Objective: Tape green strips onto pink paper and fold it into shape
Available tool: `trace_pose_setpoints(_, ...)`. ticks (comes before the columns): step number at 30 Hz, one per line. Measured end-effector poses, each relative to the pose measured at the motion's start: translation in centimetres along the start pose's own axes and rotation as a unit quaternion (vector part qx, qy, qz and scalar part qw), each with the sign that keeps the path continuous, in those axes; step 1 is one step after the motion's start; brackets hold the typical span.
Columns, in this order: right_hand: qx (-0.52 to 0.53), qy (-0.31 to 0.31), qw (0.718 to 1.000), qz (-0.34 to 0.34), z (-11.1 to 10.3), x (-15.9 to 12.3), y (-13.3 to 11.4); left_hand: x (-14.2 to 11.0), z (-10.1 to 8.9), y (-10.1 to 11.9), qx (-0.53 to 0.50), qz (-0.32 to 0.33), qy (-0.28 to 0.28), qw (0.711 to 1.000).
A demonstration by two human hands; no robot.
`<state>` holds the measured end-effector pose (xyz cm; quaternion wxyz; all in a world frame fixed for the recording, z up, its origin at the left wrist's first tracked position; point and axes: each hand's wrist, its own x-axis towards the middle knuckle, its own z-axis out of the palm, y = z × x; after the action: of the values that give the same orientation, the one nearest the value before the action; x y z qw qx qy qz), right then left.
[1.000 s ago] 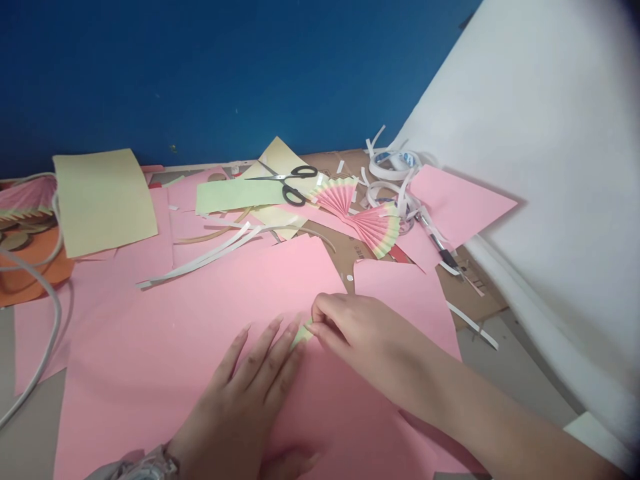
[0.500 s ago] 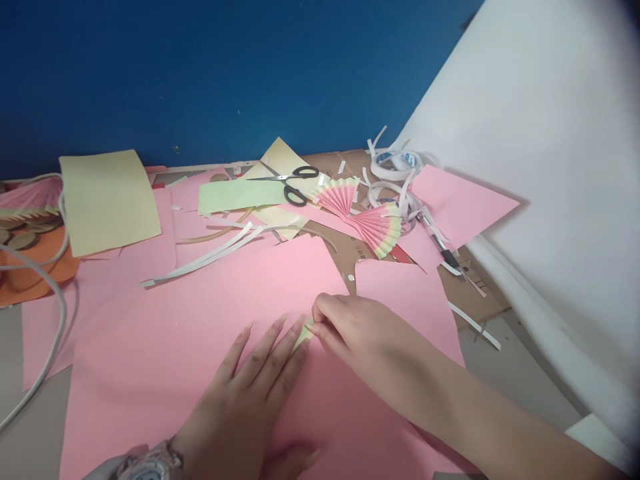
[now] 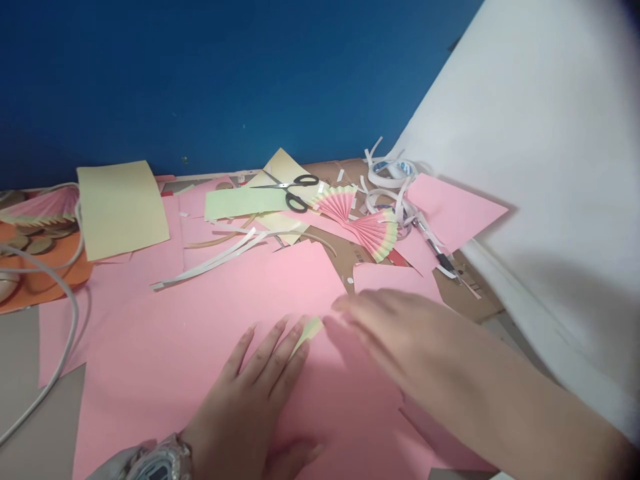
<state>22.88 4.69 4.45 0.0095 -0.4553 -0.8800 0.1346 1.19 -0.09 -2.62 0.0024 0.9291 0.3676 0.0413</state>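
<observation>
My left hand (image 3: pixel 255 393) lies flat with fingers spread on a large pink paper sheet (image 3: pixel 165 347), its fingertips pressing a small yellow-green paper piece (image 3: pixel 309 331). My right hand (image 3: pixel 390 327) hovers just right of that piece, fingers stretched out and blurred by motion, holding nothing that I can see. A watch sits on my left wrist.
Black scissors (image 3: pixel 293 190) lie on green and yellow papers at the back. Two pink pleated paper fans (image 3: pixel 360 217) sit beside tape rolls and white strips (image 3: pixel 390 177). A yellow sheet (image 3: pixel 120 207) and a grey cable (image 3: pixel 55 347) are at left. A white board (image 3: pixel 550 167) leans at right.
My right hand has let go of the small paper piece and lifted away to the right, fingers now extended. My left hand stays flat. The view shifted slightly.
</observation>
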Motion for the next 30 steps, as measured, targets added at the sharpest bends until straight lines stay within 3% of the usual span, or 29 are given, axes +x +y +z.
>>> trace_pose_setpoints(2, -0.010, -0.087, 0.994, -0.072, 1.4, -0.6, -0.3, -0.1, 0.1, 0.0, 0.002, -0.001, 0.007, 1.000)
trace_pose_setpoints(3, -0.006, -0.097, 0.992, -0.078, 2.2, -0.9, -0.4, -0.2, 0.2, 0.1, 0.001, -0.002, 0.009, 1.000)
trace_pose_setpoints(8, -0.056, -0.056, 0.990, -0.114, 5.3, -1.8, -0.4, -0.4, 0.9, 0.0, -0.017, -0.015, 0.016, 1.000)
trace_pose_setpoints(12, -0.067, -0.024, 0.994, -0.080, 6.0, -2.0, -0.5, -0.6, 1.3, 0.0, -0.013, -0.008, 0.018, 1.000)
trace_pose_setpoints(25, -0.028, -0.006, 1.000, -0.012, 6.6, -1.8, -0.6, -0.2, 0.6, 0.8, -0.030, -0.040, 0.003, 0.999)
trace_pose_setpoints(30, -0.039, 0.001, 0.999, 0.001, 6.8, -1.5, -0.7, -0.5, 1.1, 0.0, -0.021, 0.005, 0.022, 1.000)
